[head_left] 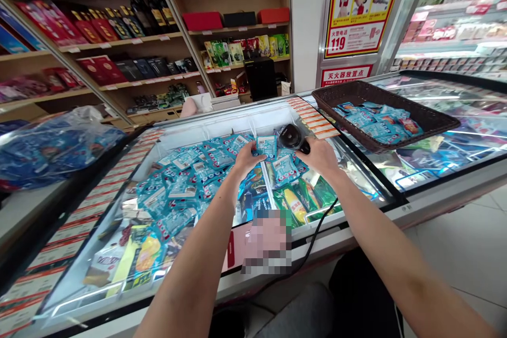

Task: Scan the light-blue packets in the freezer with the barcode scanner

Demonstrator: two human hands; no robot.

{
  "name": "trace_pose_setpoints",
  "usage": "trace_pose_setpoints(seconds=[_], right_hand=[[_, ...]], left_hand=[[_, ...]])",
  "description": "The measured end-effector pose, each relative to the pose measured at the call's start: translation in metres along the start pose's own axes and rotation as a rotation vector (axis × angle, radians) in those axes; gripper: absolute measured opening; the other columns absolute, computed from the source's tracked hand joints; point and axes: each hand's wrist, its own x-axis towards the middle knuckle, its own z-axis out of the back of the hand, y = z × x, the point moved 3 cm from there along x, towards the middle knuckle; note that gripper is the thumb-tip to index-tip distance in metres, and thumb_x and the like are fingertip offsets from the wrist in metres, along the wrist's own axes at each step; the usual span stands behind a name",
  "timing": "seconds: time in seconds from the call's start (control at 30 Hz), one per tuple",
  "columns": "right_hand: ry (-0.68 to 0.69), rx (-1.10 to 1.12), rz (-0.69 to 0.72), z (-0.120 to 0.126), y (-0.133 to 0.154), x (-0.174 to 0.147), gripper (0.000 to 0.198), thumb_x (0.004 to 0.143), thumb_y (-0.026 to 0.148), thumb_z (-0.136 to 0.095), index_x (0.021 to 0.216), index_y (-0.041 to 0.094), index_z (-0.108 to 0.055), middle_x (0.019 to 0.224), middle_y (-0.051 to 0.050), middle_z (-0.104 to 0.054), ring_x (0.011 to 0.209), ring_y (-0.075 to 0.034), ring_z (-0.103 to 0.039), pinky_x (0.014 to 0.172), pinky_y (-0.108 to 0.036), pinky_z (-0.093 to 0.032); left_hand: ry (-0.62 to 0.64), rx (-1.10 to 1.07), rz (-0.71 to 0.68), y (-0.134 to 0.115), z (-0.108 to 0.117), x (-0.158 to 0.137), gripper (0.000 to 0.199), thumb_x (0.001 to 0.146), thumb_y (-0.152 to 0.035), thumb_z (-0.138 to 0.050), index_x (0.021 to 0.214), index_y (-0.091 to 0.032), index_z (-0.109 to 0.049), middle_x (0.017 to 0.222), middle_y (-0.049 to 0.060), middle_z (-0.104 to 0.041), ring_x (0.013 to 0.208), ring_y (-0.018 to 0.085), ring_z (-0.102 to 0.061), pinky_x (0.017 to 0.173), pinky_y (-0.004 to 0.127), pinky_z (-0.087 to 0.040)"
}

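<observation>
My left hand (pixel 246 157) pinches the edge of a small blue packet (pixel 266 146), whose white barcode label faces up. Just to its right, my right hand (pixel 320 154) is wrapped round the handle of a black barcode scanner (pixel 292 137), its head close beside that packet. A black cable (pixel 317 232) runs down from near my right wrist and over the freezer's front edge. Many similar blue packets (pixel 186 161) lie in a loose heap on the freezer's glass top (pixel 91 245), mostly left of my hands. Another blue packet (pixel 285 168) lies just below the scanner.
A brown woven basket (pixel 430 116) holding blue packets stands on the freezer at the right. At the left is a large clear bag (pixel 59 142) with blue contents. Orange-and-white price strips (pixel 83 216) line the freezer. Shelves (pixel 237 2) of boxes and bottles stand behind.
</observation>
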Motion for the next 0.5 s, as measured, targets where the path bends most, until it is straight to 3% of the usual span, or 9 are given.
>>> trace_pose_setpoints(seconds=[0.23, 0.5], right_hand=[[0.003, -0.007, 0.003, 0.0006, -0.002, -0.0023, 0.038, 0.08, 0.05, -0.056, 0.099, 0.018, -0.062, 0.087, -0.011, -0.069, 0.083, -0.025, -0.064, 0.071, -0.032, -0.043], [0.017, 0.023, 0.094, 0.0015, 0.0054, -0.0072, 0.034, 0.078, 0.045, -0.058, 0.096, 0.017, -0.062, 0.088, -0.01, -0.069, 0.085, -0.025, -0.063, 0.073, -0.032, -0.042]], left_hand=[[-0.081, -0.012, -0.026, 0.0045, 0.0014, -0.0001, 0.039, 0.069, -0.04, -0.065, 0.101, -0.021, -0.054, 0.098, 0.002, -0.06, 0.087, 0.015, -0.055, 0.075, 0.027, -0.043], [-0.189, 0.05, -0.039, 0.0042, 0.0014, -0.0008, 0.032, 0.073, -0.041, -0.06, 0.096, -0.021, -0.049, 0.089, 0.001, -0.058, 0.076, 0.013, -0.051, 0.068, 0.026, -0.039]])
